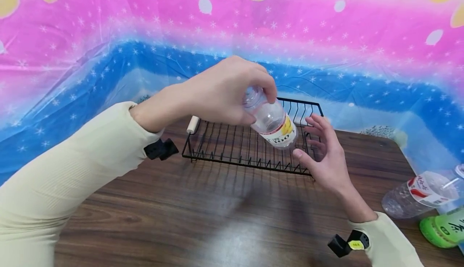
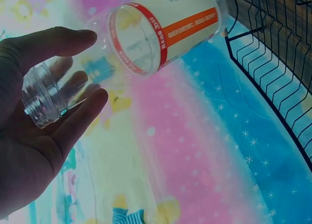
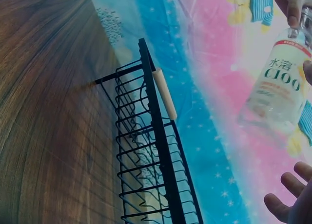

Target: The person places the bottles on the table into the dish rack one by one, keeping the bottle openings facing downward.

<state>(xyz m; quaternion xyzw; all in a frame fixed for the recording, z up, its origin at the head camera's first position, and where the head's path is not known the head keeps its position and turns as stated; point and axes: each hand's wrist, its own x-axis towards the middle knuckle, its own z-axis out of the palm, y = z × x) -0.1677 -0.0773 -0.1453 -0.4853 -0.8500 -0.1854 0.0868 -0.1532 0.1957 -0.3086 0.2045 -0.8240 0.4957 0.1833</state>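
Observation:
A clear plastic bottle (image 1: pixel 277 129) with a white label showing yellow fruit hangs tilted above a black wire rack (image 1: pixel 225 161). My left hand (image 1: pixel 224 90) holds it around the neck, with thumb and fingers curled about the clear top in the left wrist view. In the right wrist view, the label of the bottle (image 3: pixel 280 80) reads C100. My right hand (image 1: pixel 328 160) is beside the bottle's lower end, fingers spread and thumb apart, holding nothing. A small gap seems to lie between thumb and bottle.
On the brown wooden table (image 1: pixel 174 218), a clear bottle with a red and white label (image 1: pixel 422 190) and a green bottle (image 1: pixel 444 226) lie at the right edge. The rack has a pale handle (image 1: pixel 193 125). A pink and blue patterned cloth (image 1: pixel 308 37) hangs behind.

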